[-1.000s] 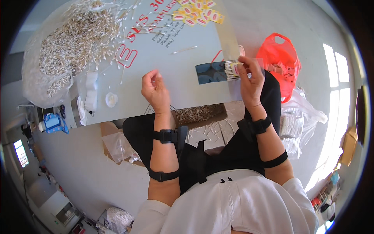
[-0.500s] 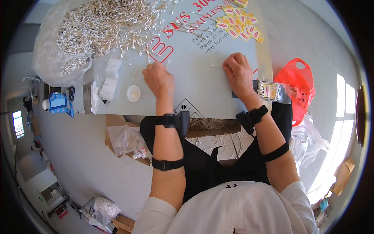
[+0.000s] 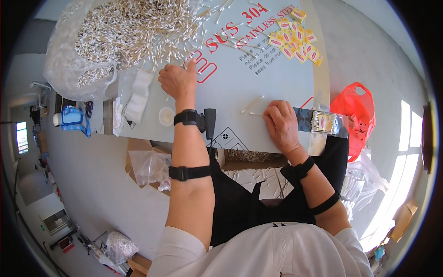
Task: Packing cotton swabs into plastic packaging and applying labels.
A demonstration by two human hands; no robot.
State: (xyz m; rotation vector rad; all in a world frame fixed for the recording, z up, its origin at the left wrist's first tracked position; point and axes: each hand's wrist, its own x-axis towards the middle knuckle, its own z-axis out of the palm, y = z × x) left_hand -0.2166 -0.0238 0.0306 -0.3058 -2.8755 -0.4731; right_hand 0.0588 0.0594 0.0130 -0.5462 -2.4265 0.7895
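"How many swabs lie beside the right hand (image 3: 280, 122)?"

"Two, on the surface (image 3: 221, 99). The near swab (image 3: 257, 114) meets the fingers, its long axis almost nine to three, the free tip toward nine o'clock. The blurred swab (image 3: 252, 104) lies just beyond, slanting from eight to two."

"Are those fingers holding on?"

"They are curled, nearly together, at one end of the near swab; I cannot tell whether they pinch or only touch it."

"And the left hand (image 3: 178, 79)?"

"Just short of ten o'clock from the right one, at the edge of one big pile of swabs (image 3: 129, 37), too many to count. Fingers bent, thumb stretched toward one o'clock; whether they have hold of anything, I cannot tell."

"Any packets?"

"One clear packet (image 3: 324, 122), at three o'clock from the right hand, its swabs lying nine to three under one yellow card. Past it hangs one red bag (image 3: 359, 104)."

"Loose cards?"

"Over a dozen yellow cards (image 3: 300, 36), overlapping, about twelve o'clock from the right hand."
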